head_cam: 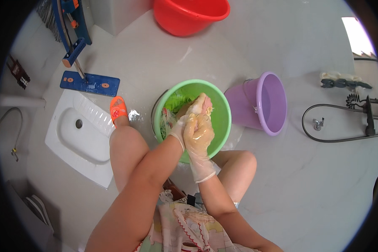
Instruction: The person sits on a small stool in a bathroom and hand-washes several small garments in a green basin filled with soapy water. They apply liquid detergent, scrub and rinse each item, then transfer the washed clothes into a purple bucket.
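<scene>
Over a green plastic bucket [222,135], both my hands are close together in translucent wet gloves. My left hand [189,115] reaches over the bucket and is partly covered by the other; a pink cloth [207,105] with a pale yellow trim shows at its fingers. My right hand [200,130] is curled into a fist against it, and some of the cloth seems to be between them. Bright green fabric [181,100] and a patterned, multicoloured cloth [167,121] lie inside the bucket.
A purple bucket [242,104] leans close on the right; a red basin [189,19] stands beyond. To the left are a blue flat mop [94,85] and a squat toilet [78,135]. A shower hose [305,126] hangs at the right wall.
</scene>
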Motion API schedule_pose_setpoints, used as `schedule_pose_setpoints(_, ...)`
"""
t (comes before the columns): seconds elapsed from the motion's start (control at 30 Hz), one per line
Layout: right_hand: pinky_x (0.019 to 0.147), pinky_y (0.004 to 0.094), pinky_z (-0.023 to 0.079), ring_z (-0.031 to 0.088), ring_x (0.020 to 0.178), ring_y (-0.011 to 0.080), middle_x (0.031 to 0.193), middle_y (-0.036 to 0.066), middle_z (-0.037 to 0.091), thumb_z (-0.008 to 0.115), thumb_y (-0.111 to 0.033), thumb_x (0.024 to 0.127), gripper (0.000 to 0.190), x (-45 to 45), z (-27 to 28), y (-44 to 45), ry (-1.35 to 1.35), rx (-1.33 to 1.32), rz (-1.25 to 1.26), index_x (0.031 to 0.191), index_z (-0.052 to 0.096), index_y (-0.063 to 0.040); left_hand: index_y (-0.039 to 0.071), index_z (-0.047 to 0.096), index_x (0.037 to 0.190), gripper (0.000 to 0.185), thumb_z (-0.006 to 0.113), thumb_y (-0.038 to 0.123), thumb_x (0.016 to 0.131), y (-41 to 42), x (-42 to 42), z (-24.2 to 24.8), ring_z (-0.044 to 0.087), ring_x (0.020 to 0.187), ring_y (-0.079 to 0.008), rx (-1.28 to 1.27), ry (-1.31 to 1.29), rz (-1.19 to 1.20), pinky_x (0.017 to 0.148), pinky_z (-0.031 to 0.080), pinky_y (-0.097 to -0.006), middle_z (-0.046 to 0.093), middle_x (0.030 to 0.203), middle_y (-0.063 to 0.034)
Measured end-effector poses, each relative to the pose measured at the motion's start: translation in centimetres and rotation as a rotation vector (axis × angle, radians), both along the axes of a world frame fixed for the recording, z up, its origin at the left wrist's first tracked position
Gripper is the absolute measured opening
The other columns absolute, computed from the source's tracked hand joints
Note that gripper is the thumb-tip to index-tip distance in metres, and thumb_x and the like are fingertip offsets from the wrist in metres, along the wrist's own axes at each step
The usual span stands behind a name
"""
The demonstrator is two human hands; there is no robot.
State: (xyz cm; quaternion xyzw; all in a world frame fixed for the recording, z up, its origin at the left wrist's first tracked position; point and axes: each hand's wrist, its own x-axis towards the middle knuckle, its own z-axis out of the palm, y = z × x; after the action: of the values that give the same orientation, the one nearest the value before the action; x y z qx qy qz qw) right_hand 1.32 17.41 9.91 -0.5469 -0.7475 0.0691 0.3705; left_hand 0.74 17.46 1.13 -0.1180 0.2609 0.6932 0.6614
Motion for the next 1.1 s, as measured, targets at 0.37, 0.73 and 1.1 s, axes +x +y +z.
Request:
schedule_pose_setpoints(0.37, 0.073, 0.0383, 0.049, 0.063, 0.073, 0.027, 0.076, 0.014, 0.065, 0.059, -0.032, 0.095, 0.032, 5.2, -1.1, 4.1, 0.129, -0.534, 0.152, 0.087, 0.067, -0.001, 0.011, 0.056, 0.123, 0.031, 0.05, 0.034, 0.103, 1.5, 1.6, 0.5, 0.063, 0.1, -0.0144, -0.018, -0.324, 0.018, 0.087, 0.053, -0.0295, 0.062, 0.114, -0.0047)
schedule_pose_setpoints(0.73, 0.058, 0.0268, 0.045, 0.055, 0.063, 0.0113, 0.074, 0.0, 0.059, 0.059, -0.032, 0.098, 0.031, 13.1, 5.5, 5.7, 0.998, -0.696, 0.154, 0.077, 0.058, -0.009, 0.001, 0.059, 0.124, 0.046, 0.055, 0.037, 0.097, -0.8, -4.8, 14.8, 0.065, 0.104, -0.0309, -0.051, 1.38, -0.441, 0.086, 0.052, -0.0404, 0.067, 0.113, -0.022)
schedule_pose_setpoints(1.1, 0.052, 0.0219, 0.037, 0.047, 0.058, 0.0048, 0.069, -0.004, 0.058, 0.063, -0.02, 0.096, 0.026, 14.4, -1.9, -0.2, 0.777, -0.97, 0.269, 0.074, 0.062, -0.008, -0.002, 0.059, 0.125, 0.045, 0.055, 0.035, 0.099, -0.7, -5.9, 21.7, 0.068, 0.099, -0.0301, 0.881, 0.414, -0.117, 0.085, 0.054, -0.0417, 0.064, 0.12, -0.0184)
